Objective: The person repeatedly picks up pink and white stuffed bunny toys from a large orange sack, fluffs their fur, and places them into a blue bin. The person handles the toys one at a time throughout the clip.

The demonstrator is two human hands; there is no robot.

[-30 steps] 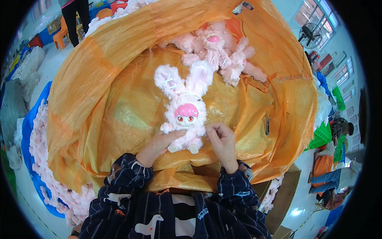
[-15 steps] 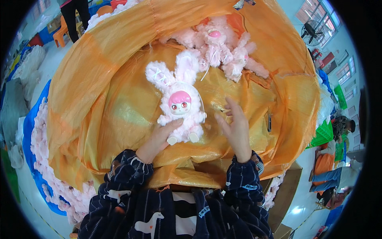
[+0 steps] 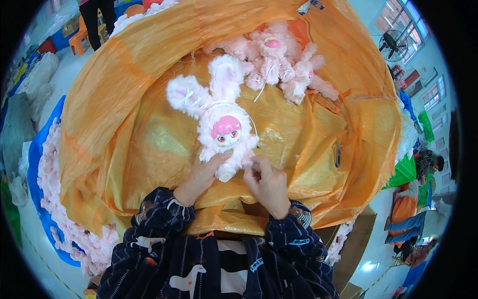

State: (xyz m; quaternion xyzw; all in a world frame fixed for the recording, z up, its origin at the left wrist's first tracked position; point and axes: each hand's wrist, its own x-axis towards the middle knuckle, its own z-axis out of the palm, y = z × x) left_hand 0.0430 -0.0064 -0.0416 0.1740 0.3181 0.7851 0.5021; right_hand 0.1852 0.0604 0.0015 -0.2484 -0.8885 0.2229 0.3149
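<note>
A pale pink plush bunny doll (image 3: 226,127) with long ears, a pink-fringed hard face and a white cord at its side is held up in front of me. My left hand (image 3: 203,174) is closed round its lower body, thumb across the front. With bent fingers pressed together, my right hand (image 3: 266,182) pinches the doll at its lower right, by a foot. That foot is covered by my fingers; the other pale foot (image 3: 225,176) shows between my hands. Beneath lies an orange woven sack (image 3: 164,154), spread wide.
More pink plush dolls (image 3: 279,62) lie at the sack's far side. On its right part rests a small dark slim tool (image 3: 338,156). Pink plush pieces (image 3: 74,244) fill a blue sack at left. A cardboard box (image 3: 356,244) stands at lower right; people are farther off.
My right hand has come down and left from open air onto the doll's lower right and closed there. The doll has tilted, its ears leaning farther left.
</note>
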